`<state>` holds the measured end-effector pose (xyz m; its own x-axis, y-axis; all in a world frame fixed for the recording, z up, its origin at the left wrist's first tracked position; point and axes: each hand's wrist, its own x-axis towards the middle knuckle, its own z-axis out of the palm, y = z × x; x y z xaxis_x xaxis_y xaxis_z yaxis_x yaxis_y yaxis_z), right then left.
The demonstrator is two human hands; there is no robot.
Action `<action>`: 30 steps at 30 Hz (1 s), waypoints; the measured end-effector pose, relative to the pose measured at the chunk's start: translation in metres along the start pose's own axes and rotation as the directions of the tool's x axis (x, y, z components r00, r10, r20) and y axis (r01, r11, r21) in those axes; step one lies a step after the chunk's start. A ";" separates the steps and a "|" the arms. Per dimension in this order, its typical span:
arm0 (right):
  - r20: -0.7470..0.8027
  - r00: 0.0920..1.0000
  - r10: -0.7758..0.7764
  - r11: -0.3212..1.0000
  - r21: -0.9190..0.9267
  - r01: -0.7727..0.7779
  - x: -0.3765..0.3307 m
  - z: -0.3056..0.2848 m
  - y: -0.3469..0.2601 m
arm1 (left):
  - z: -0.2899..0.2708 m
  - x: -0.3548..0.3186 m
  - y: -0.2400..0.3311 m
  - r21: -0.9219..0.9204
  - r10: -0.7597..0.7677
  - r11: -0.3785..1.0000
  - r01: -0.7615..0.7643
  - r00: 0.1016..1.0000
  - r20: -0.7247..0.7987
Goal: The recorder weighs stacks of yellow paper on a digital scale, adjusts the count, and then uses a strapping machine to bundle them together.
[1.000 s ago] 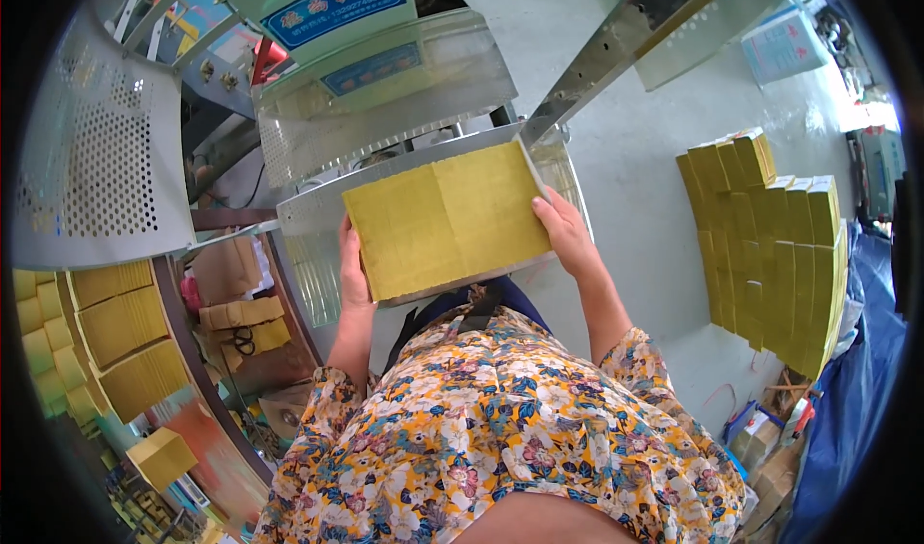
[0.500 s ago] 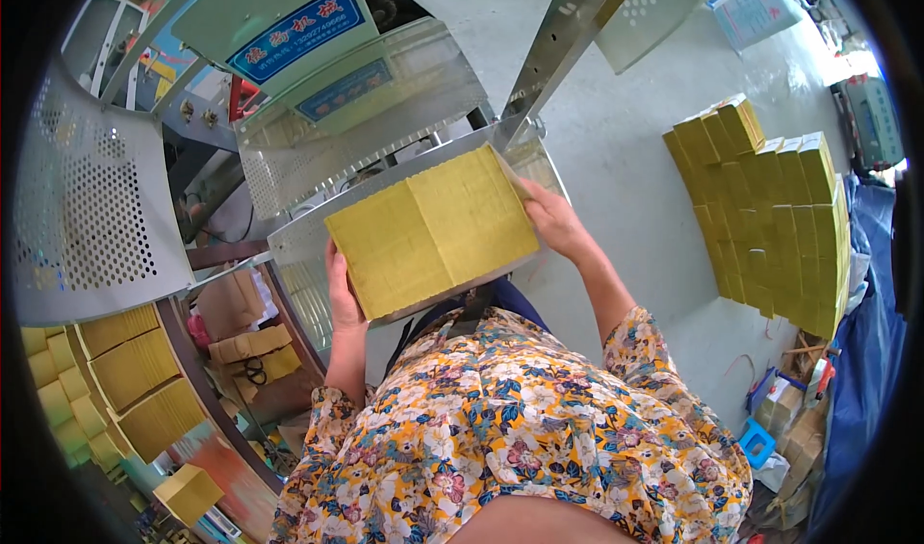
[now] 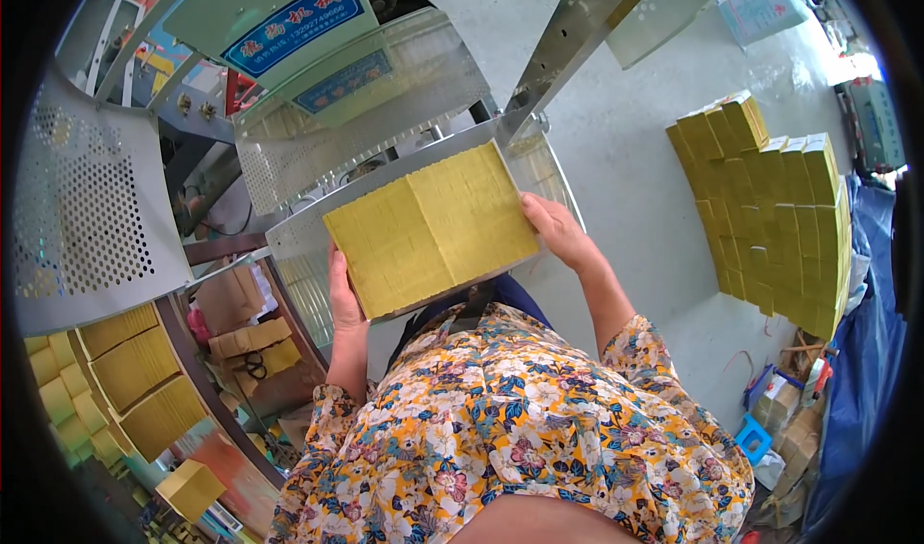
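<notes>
In front of my body a thick rectangular stack of yellow paper lies slightly tilted to the left on a metal machine tray. A crease or seam runs down the middle of its top. My left hand presses flat along the stack's left side, its fingers partly hidden by the edge. At the right side, my right hand grips the stack with the thumb near the top edge; its other fingers are mostly out of sight. The stack is held between both hands.
A machine with a clear guard and perforated metal plate stands ahead and left. A slanted metal post rises beyond the tray. Yellow bundles are piled on the floor at right; more yellow stacks sit at lower left.
My right hand has slid slightly toward me along the stack's right side. The far right corner of the stack has settled a little, and my left hand has hardly moved.
</notes>
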<state>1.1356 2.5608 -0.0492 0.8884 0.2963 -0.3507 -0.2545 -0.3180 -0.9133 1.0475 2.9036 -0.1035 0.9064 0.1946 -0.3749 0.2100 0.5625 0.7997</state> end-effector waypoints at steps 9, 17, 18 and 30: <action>-0.026 0.980 0.195 0.978 -0.071 -0.196 0.011 0.001 0.000 | 0.000 -0.001 -0.004 0.014 -0.017 1.000 0.018 0.999 -0.037; -0.090 0.979 0.183 0.963 -0.182 -0.197 0.009 -0.002 0.002 | -0.005 -0.001 -0.005 -0.045 -0.040 0.998 0.039 0.999 -0.007; -0.074 0.979 0.192 0.951 -0.234 -0.204 0.009 -0.003 -0.002 | -0.005 -0.001 -0.005 -0.044 -0.041 0.998 0.041 0.999 -0.007; -0.112 0.979 0.169 0.986 0.024 -0.167 0.017 0.001 0.014 | -0.004 -0.003 -0.007 0.002 -0.012 1.000 0.012 0.999 -0.053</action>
<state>1.1469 2.5627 -0.0686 0.8700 0.1354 -0.4742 -0.4084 -0.3411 -0.8467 1.0420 2.9019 -0.1101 0.8833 0.2299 -0.4087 0.2216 0.5635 0.7958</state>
